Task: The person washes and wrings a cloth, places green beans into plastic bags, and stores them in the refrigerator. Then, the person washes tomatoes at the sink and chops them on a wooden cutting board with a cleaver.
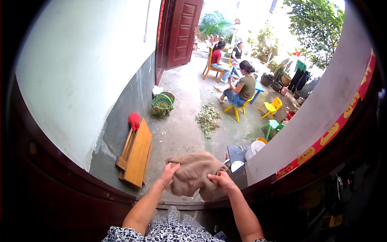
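A brown cloth, soft like a towel, hangs crumpled between my two hands in front of my body. At its left edge my left hand is closed on the fabric, thumb on top. On the opposite side my right hand pinches the cloth near its right edge. The cloth is held up in the air above the doorway threshold, and its lower edge droops in folds. My fingers are partly hidden behind the fabric.
A wooden bench lies tipped against the left wall. Beyond it are a green basket and a pile of leaves. Several people sit outside near a blue table. A yellow chair and white bucket stand right.
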Tool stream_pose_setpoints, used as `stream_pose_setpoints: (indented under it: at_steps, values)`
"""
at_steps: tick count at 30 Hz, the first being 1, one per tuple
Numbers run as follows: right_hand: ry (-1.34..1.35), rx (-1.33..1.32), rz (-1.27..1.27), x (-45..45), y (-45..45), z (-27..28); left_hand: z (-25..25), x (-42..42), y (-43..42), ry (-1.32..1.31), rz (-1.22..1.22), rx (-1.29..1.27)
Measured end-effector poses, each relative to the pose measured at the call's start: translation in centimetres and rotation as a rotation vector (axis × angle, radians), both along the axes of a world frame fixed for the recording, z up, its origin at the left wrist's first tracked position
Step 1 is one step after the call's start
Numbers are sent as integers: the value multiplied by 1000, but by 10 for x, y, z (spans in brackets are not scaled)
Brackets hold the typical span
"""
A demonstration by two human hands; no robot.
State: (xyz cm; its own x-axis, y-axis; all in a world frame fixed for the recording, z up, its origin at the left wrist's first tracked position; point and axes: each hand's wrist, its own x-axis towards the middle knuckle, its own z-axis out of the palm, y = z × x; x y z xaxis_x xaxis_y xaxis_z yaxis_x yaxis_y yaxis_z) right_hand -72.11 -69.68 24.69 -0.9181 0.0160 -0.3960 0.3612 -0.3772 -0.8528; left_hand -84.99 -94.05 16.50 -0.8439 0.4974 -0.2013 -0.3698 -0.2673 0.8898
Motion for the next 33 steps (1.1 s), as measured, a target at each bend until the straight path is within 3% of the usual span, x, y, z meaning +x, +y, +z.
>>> stream_pose_setpoints:
  at_steps: [4, 9, 12, 15, 16, 19, 23, 24, 27, 29, 33]
  values:
    - [-105, 238, -235, 9, 16, -52, -12, -18, -35, 149, 95, -475]
    - [-99, 703, -435, 9, 0, -50, -35, -17, -42, 217, 227, -547]
    - [-188, 950, -427, 8, 7, -68, -31, -20, -58, 254, -24, -571]
    - [-43, 419, -253, 13, 20, -70, -35, -19, -70, 361, -133, -486]
    - [14, 580, -120, 13, 21, -61, -32, -15, -73, 398, -144, -434]
    - [214, 1055, -5, 13, 17, -75, -23, 3, -72, 835, 24, -820]
    - [150, 1316, -99, 13, 18, -82, -25, -1, -76, 831, 97, -998]
    - [315, 1456, -204, 13, 17, -79, -12, -2, -78, 899, 215, -985]
    - [202, 1120, -197, 7, 34, -67, -11, -35, -92, 736, 156, -715]
    - [163, 744, -175, 2, 29, -12, 5, -59, -101, 318, -25, -399]
    - [367, 78, -165, -27, 54, 23, 89, -87, -102, 26, -134, 309]
